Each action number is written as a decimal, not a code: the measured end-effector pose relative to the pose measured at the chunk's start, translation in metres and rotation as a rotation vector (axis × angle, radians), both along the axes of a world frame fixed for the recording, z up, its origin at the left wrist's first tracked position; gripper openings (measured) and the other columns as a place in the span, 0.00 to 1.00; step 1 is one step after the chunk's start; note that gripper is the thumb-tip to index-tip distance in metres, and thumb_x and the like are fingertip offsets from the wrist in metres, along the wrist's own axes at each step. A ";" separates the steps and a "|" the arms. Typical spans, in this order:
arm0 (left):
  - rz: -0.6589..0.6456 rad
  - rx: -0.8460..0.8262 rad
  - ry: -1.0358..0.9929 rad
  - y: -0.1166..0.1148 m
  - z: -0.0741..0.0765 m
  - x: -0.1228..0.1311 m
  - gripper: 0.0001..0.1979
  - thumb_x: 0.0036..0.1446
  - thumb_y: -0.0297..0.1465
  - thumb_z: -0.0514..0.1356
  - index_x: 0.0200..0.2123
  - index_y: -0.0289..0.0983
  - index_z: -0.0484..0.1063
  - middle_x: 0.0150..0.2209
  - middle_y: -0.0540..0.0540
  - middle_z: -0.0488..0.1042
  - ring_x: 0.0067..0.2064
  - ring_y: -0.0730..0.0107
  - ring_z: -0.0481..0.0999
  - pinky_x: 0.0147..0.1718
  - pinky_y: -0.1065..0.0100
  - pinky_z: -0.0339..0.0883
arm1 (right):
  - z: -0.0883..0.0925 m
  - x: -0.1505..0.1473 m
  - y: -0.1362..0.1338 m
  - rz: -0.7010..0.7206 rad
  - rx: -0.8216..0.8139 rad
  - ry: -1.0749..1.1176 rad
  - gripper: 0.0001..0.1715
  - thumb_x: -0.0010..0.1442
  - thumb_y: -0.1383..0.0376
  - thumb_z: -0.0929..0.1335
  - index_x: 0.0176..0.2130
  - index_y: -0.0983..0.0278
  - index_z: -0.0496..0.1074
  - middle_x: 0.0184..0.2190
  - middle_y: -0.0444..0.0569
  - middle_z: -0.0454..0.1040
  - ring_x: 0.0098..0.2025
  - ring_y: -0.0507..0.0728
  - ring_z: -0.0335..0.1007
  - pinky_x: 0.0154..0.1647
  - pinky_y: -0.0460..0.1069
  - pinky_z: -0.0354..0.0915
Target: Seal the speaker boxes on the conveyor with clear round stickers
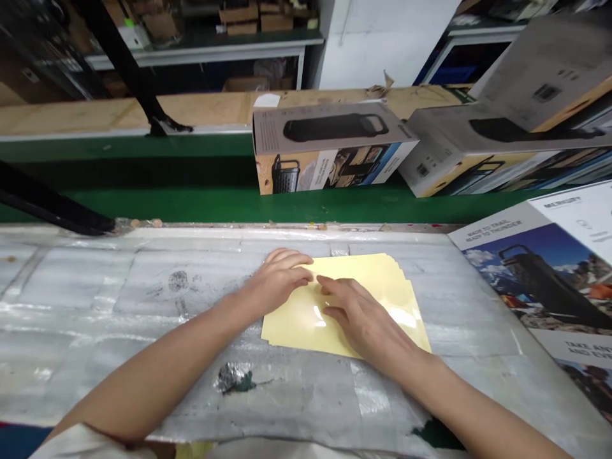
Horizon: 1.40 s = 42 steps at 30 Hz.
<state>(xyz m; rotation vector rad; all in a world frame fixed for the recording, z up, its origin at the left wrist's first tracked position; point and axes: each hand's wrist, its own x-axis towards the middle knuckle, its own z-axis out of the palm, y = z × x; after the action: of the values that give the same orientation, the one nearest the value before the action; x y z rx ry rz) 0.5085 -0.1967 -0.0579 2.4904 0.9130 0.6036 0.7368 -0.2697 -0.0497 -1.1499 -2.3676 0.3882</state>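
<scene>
Yellow sheets (377, 280) lie shiny, longways nine-to-three o'clock. Left hand (282, 278) and right hand (363, 319) bend fingers; can't tell grip.

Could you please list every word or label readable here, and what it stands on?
"MADE TO TRAIL READY TO THUNDER": large white cardboard box with colour photos.
"TAKE ANY… AND EVE…": same box, cut off by the picture's edge.
"MERKURY", probably: same box's white panel, blurred.
Too small or blurred: the print on the grey, picture-printed cardboard boxes beyond.
</scene>
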 end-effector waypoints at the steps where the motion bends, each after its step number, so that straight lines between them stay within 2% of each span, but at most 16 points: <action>1: -0.002 0.009 0.020 0.000 0.001 0.000 0.10 0.70 0.26 0.57 0.43 0.40 0.79 0.55 0.43 0.79 0.59 0.58 0.75 0.60 0.51 0.66 | -0.001 0.001 -0.002 0.001 0.016 -0.002 0.44 0.69 0.76 0.60 0.75 0.54 0.43 0.50 0.57 0.77 0.51 0.66 0.76 0.45 0.61 0.77; 3: -0.004 0.040 0.056 -0.001 0.002 -0.001 0.12 0.70 0.24 0.56 0.44 0.41 0.79 0.56 0.43 0.79 0.59 0.59 0.75 0.61 0.52 0.66 | -0.001 0.003 -0.005 0.021 0.056 -0.023 0.45 0.68 0.77 0.60 0.76 0.55 0.43 0.56 0.60 0.76 0.57 0.67 0.74 0.49 0.62 0.77; 5: 0.001 0.094 0.098 -0.003 0.001 -0.001 0.15 0.69 0.21 0.54 0.46 0.42 0.78 0.57 0.43 0.78 0.59 0.59 0.74 0.62 0.52 0.66 | -0.001 0.004 -0.008 0.057 0.105 -0.012 0.45 0.67 0.78 0.60 0.76 0.56 0.45 0.56 0.60 0.77 0.58 0.68 0.73 0.50 0.64 0.76; 9: 0.011 0.218 0.233 -0.012 0.000 0.000 0.21 0.67 0.19 0.52 0.51 0.45 0.77 0.60 0.43 0.75 0.62 0.58 0.71 0.66 0.48 0.63 | 0.003 0.005 -0.011 0.062 0.086 0.178 0.39 0.68 0.77 0.59 0.72 0.52 0.55 0.47 0.53 0.80 0.51 0.63 0.78 0.48 0.60 0.78; 11: -0.026 0.265 0.303 -0.016 0.002 0.000 0.20 0.69 0.21 0.52 0.53 0.47 0.76 0.61 0.42 0.73 0.63 0.57 0.70 0.67 0.47 0.61 | 0.010 0.010 -0.006 -0.016 0.003 0.347 0.33 0.69 0.74 0.61 0.68 0.50 0.60 0.42 0.50 0.79 0.45 0.61 0.79 0.44 0.56 0.79; 14: -0.144 0.284 0.365 -0.009 0.013 0.001 0.19 0.70 0.23 0.51 0.52 0.48 0.76 0.58 0.42 0.74 0.60 0.58 0.71 0.68 0.45 0.58 | 0.027 0.026 0.018 -0.141 -0.084 0.608 0.31 0.70 0.69 0.66 0.66 0.48 0.58 0.35 0.45 0.76 0.39 0.59 0.79 0.41 0.54 0.79; 17: -0.138 0.344 0.252 0.033 0.038 0.013 0.16 0.70 0.24 0.51 0.45 0.45 0.78 0.56 0.43 0.77 0.57 0.58 0.73 0.64 0.48 0.62 | 0.044 0.042 0.067 -0.139 -0.043 0.732 0.33 0.68 0.69 0.68 0.65 0.49 0.57 0.34 0.44 0.74 0.37 0.57 0.77 0.39 0.52 0.78; 19: 0.054 0.431 0.126 0.080 0.058 0.029 0.13 0.70 0.26 0.54 0.48 0.43 0.77 0.58 0.41 0.75 0.60 0.54 0.72 0.62 0.48 0.63 | 0.050 0.046 0.107 -0.124 0.051 0.731 0.33 0.67 0.69 0.70 0.64 0.51 0.57 0.35 0.44 0.73 0.37 0.57 0.76 0.41 0.53 0.77; 20: 0.191 0.460 0.089 0.105 0.067 0.038 0.13 0.69 0.28 0.57 0.54 0.41 0.75 0.61 0.37 0.73 0.64 0.50 0.69 0.64 0.46 0.61 | 0.052 0.046 0.127 -0.130 0.101 0.718 0.32 0.66 0.68 0.70 0.64 0.52 0.58 0.35 0.44 0.73 0.38 0.57 0.75 0.42 0.54 0.77; 21: 0.304 0.473 0.074 0.130 0.074 0.046 0.18 0.67 0.31 0.62 0.59 0.40 0.72 0.65 0.34 0.70 0.69 0.45 0.64 0.66 0.44 0.58 | 0.052 0.045 0.147 -0.136 0.148 0.698 0.32 0.66 0.67 0.70 0.64 0.53 0.57 0.36 0.44 0.72 0.38 0.57 0.75 0.44 0.55 0.76; 23: 0.424 0.443 0.098 0.172 0.081 0.058 0.28 0.60 0.31 0.70 0.62 0.38 0.70 0.67 0.32 0.68 0.71 0.42 0.62 0.68 0.42 0.56 | 0.052 0.040 0.183 -0.137 0.217 0.636 0.31 0.67 0.65 0.69 0.64 0.54 0.58 0.37 0.46 0.72 0.40 0.58 0.74 0.46 0.57 0.76; 26: 0.455 0.398 0.128 0.204 0.075 0.062 0.24 0.58 0.28 0.70 0.58 0.38 0.75 0.63 0.34 0.74 0.66 0.44 0.71 0.63 0.45 0.64 | 0.053 0.030 0.224 -0.116 0.254 0.472 0.29 0.68 0.65 0.66 0.65 0.56 0.59 0.40 0.49 0.74 0.43 0.61 0.76 0.50 0.59 0.75; 30: 0.449 0.421 0.107 0.205 0.064 0.056 0.21 0.59 0.27 0.71 0.56 0.38 0.77 0.61 0.37 0.76 0.65 0.45 0.73 0.61 0.46 0.68 | 0.054 0.020 0.260 -0.091 0.278 0.280 0.30 0.68 0.67 0.64 0.67 0.55 0.60 0.43 0.51 0.76 0.49 0.64 0.77 0.52 0.61 0.74; 34: 0.460 0.408 0.105 0.203 0.063 0.053 0.23 0.57 0.27 0.72 0.56 0.37 0.77 0.61 0.37 0.76 0.65 0.44 0.73 0.60 0.45 0.68 | 0.045 0.018 0.282 -0.082 0.367 0.236 0.31 0.69 0.68 0.62 0.69 0.56 0.59 0.46 0.54 0.76 0.51 0.65 0.75 0.55 0.62 0.73; 39: 0.458 0.425 0.096 0.207 0.061 0.049 0.23 0.57 0.28 0.72 0.56 0.37 0.78 0.62 0.37 0.75 0.65 0.44 0.73 0.61 0.45 0.69 | 0.033 0.038 0.283 -0.084 0.429 0.134 0.40 0.66 0.65 0.69 0.72 0.56 0.55 0.65 0.61 0.66 0.66 0.72 0.65 0.64 0.69 0.66; 42: 0.461 0.430 0.090 0.207 0.058 0.047 0.23 0.58 0.29 0.72 0.57 0.37 0.77 0.63 0.36 0.75 0.66 0.43 0.72 0.62 0.43 0.67 | 0.038 0.045 0.285 -0.098 0.364 0.096 0.50 0.62 0.62 0.74 0.74 0.55 0.50 0.63 0.60 0.68 0.65 0.75 0.66 0.64 0.72 0.64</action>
<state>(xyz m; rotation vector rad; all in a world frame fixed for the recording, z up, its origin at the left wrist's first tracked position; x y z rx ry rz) 0.5552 0.0104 -0.0003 2.7010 1.5559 0.9218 0.7817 0.0153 -0.0112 -1.0429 -2.1729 -0.0229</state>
